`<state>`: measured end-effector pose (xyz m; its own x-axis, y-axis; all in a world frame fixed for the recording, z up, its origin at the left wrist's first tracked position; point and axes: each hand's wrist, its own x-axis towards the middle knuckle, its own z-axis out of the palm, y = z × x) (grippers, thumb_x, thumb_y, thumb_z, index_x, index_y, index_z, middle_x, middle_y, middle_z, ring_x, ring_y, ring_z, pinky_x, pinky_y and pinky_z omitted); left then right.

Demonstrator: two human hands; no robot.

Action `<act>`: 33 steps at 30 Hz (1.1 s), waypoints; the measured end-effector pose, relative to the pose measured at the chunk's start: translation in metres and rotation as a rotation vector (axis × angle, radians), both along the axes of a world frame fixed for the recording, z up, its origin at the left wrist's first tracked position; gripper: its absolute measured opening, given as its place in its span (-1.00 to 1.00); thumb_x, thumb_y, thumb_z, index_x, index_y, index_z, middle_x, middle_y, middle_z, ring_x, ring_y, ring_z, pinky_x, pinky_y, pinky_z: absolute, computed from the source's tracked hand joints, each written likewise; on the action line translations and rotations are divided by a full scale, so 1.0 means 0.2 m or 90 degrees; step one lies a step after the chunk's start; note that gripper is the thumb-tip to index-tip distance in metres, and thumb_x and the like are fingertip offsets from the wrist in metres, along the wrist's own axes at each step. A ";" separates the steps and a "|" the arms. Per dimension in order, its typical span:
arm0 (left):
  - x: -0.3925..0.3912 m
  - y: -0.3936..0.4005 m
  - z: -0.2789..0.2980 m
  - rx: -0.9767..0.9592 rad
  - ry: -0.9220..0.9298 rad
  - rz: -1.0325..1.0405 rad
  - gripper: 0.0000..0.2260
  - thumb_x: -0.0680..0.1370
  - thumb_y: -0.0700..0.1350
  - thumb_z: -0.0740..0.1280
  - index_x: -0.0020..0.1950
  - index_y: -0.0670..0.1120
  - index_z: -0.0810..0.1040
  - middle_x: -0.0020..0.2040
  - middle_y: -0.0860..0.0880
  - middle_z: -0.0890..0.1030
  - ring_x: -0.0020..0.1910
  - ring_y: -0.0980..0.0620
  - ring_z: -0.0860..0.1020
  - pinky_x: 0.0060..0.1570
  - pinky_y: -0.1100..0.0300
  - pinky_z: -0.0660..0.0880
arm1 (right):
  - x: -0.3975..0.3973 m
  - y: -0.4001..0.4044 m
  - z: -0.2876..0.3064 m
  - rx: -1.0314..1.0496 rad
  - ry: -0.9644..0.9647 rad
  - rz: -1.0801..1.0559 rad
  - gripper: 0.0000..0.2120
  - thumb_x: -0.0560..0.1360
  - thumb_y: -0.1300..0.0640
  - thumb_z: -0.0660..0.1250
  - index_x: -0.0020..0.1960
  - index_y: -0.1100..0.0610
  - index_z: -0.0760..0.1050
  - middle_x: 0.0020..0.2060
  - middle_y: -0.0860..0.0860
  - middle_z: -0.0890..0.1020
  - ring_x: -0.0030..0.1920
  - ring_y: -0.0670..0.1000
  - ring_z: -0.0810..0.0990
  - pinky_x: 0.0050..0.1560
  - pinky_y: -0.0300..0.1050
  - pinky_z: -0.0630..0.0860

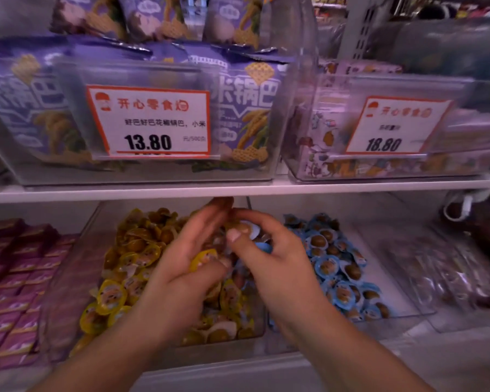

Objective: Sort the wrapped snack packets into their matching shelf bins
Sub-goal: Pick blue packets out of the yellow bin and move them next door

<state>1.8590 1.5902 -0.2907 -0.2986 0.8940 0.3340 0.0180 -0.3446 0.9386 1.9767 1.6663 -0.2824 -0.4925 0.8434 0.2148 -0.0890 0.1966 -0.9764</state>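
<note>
Both hands are over the clear bin of yellow-wrapped snack packets on the lower shelf. My left hand is cupped, palm turned right, with a yellow packet against its fingers. My right hand pinches a blue-rimmed packet between thumb and fingers, and another blue packet shows under the thumb. The bin of blue-wrapped packets stands just to the right. What lies beneath my palms is hidden.
A white shelf edge runs just above my fingertips. Above it stand clear bins of purple snack bags with price tags. Pink boxed packets fill the lower left, clear-wrapped items the lower right.
</note>
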 end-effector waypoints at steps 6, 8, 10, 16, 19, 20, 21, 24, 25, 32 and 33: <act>-0.16 0.10 -0.09 -0.099 0.306 0.268 -0.70 0.54 -0.37 0.30 0.02 0.02 0.63 -0.14 0.13 0.69 -0.23 0.19 0.62 -0.20 0.43 0.46 | 0.31 0.36 -0.06 -0.132 -0.148 -0.003 -0.78 0.44 -0.01 0.35 -0.18 0.14 0.62 -0.46 0.10 0.61 -0.61 0.05 0.44 -0.62 -0.29 0.26; -0.22 0.12 -0.14 -0.138 0.466 0.322 -0.80 0.52 -0.23 0.38 -0.03 0.08 0.65 -0.11 0.17 0.66 -0.11 0.22 0.59 -0.05 0.38 0.46 | 0.38 0.49 -0.12 -0.165 -0.191 -0.045 -0.78 0.50 0.04 0.31 -0.18 0.17 0.61 -0.43 0.09 0.64 -0.57 0.03 0.51 -0.59 -0.21 0.37; -0.25 0.15 -0.17 -0.177 0.569 0.342 -0.90 0.52 -0.06 0.36 -0.04 0.07 0.67 -0.10 0.07 0.63 -0.08 0.04 0.61 0.02 0.12 0.52 | 0.43 0.62 -0.18 -0.186 -0.137 -0.139 -0.80 0.56 0.04 0.28 -0.03 0.13 0.63 -0.19 0.07 0.71 -0.24 0.06 0.67 -0.21 0.04 0.62; -0.23 0.17 -0.18 -0.269 0.763 0.305 -0.63 0.48 0.18 0.14 0.10 0.09 0.63 0.04 -0.03 0.58 -0.02 -0.14 0.57 0.10 -0.06 0.48 | 0.46 0.65 -0.21 0.028 -0.298 -0.284 -0.78 0.60 0.01 0.26 -0.13 0.02 0.63 -0.20 -0.03 0.70 -0.20 -0.12 0.63 -0.27 -0.24 0.44; -0.23 0.24 -0.18 -0.240 0.829 0.186 -0.57 0.51 0.14 0.23 0.35 0.06 0.50 0.31 -0.07 0.50 0.20 -0.14 0.54 0.22 -0.02 0.47 | 0.32 0.47 -0.21 0.108 -0.224 -0.175 -0.90 0.57 0.02 0.29 -0.04 -0.09 0.58 -0.17 -0.13 0.67 -0.12 -0.28 0.60 -0.21 -0.45 0.44; -0.23 0.27 -0.20 -0.245 0.877 0.136 -0.50 0.52 0.17 0.23 0.44 0.07 0.41 0.42 -0.06 0.42 0.30 -0.13 0.48 0.28 -0.01 0.43 | 0.26 0.40 -0.22 0.117 -0.216 -0.116 -0.87 0.56 -0.03 0.28 0.06 -0.12 0.57 -0.09 -0.15 0.67 -0.05 -0.29 0.59 -0.09 -0.44 0.47; -0.23 0.31 -0.22 -0.257 0.931 0.092 -0.44 0.52 0.20 0.21 0.50 0.08 0.30 0.50 -0.05 0.32 0.39 -0.11 0.40 0.35 0.00 0.37 | 0.20 0.34 -0.23 0.131 -0.219 -0.065 -0.77 0.54 -0.08 0.25 0.16 -0.12 0.54 -0.01 -0.15 0.65 0.02 -0.25 0.59 0.02 -0.38 0.49; -0.25 0.42 -0.29 -0.309 1.021 0.023 -0.31 0.50 0.28 0.18 0.58 0.10 0.08 0.61 0.01 0.08 0.54 -0.09 0.19 0.47 -0.06 0.18 | 0.10 0.21 -0.27 0.173 -0.234 -0.012 -0.69 0.60 -0.09 0.13 0.28 -0.10 0.46 0.11 -0.13 0.60 0.10 -0.24 0.54 0.09 -0.37 0.46; -0.26 0.44 -0.31 -0.324 1.027 0.023 -0.29 0.48 0.33 0.17 0.57 0.14 0.05 0.61 0.03 0.04 0.56 -0.09 0.14 0.49 -0.10 0.12 | 0.09 0.20 -0.28 0.175 -0.238 -0.018 -0.71 0.63 -0.07 0.11 0.29 -0.08 0.46 0.10 -0.13 0.60 0.09 -0.24 0.54 0.09 -0.36 0.46; -0.50 0.46 -0.29 -0.409 1.037 0.188 -0.41 0.48 0.42 0.11 0.48 0.26 0.26 0.59 0.08 0.15 0.53 -0.14 0.19 0.51 -0.21 -0.02 | 0.10 0.29 -0.31 0.011 -0.292 0.015 -0.78 0.60 -0.18 0.14 0.06 -0.18 0.53 -0.03 -0.21 0.60 -0.03 -0.28 0.54 -0.03 -0.33 0.45; -0.54 0.44 -0.28 -0.418 1.027 0.180 -0.43 0.49 0.41 0.13 0.46 0.26 0.28 0.56 0.10 0.20 0.51 -0.14 0.21 0.49 -0.20 0.04 | 0.10 0.30 -0.32 0.027 -0.308 0.017 -0.78 0.61 -0.17 0.13 0.07 -0.16 0.52 -0.06 -0.20 0.59 -0.07 -0.31 0.53 -0.10 -0.41 0.43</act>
